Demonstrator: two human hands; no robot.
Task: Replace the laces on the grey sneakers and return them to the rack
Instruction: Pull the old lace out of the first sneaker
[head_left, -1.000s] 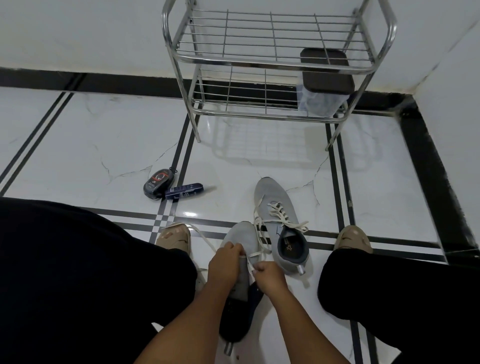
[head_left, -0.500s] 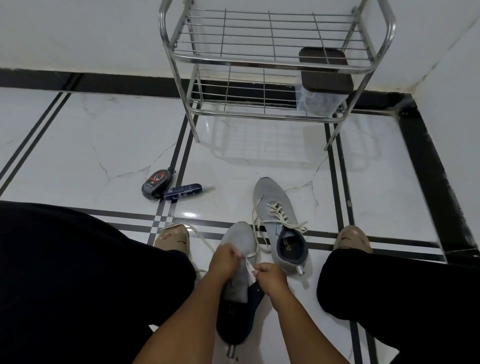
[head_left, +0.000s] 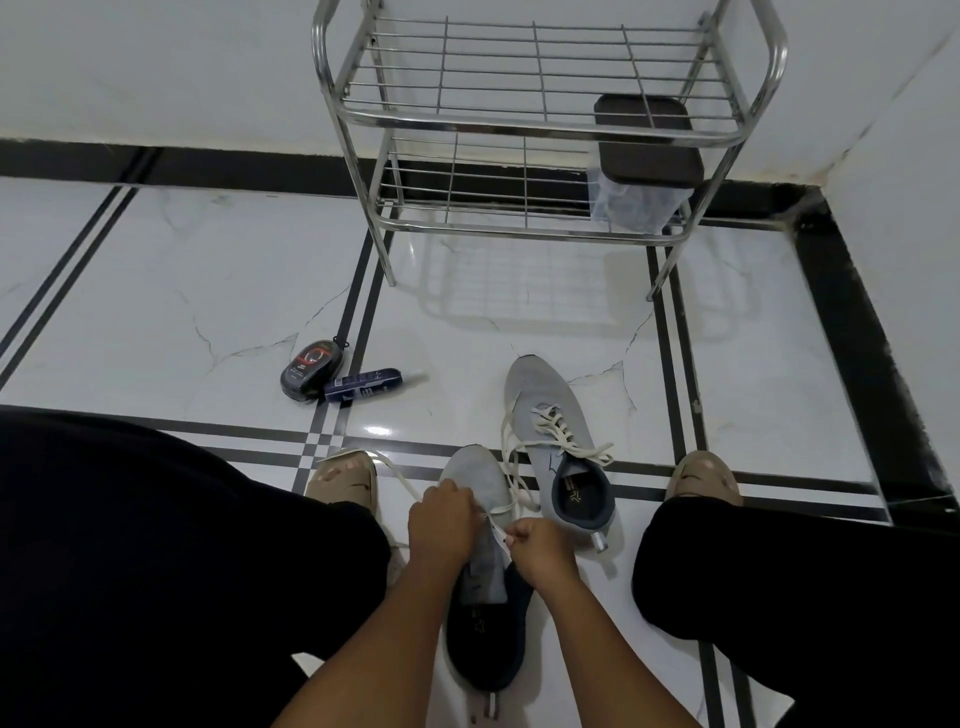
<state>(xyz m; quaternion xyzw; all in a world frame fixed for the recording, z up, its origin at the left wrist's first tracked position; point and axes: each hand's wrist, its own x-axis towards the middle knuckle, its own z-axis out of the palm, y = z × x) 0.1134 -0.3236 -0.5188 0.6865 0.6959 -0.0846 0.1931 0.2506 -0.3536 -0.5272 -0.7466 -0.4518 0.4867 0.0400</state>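
I see both hands down on the near grey sneaker (head_left: 480, 525) on the floor between the knees. Left hand (head_left: 441, 522) curls round the white lace (head_left: 501, 506) at its upper; right hand (head_left: 540, 545) pinches the lace end. Second grey sneaker (head_left: 558, 441) lies just beside, already laced, ends loose. Metal rack (head_left: 545, 124) stands by the wall; its lower shelf holds a clear container (head_left: 631, 205) with dark lid, contents unreadable. Polish tin (head_left: 310, 369) and small bottle (head_left: 363, 385) lie touching, left.
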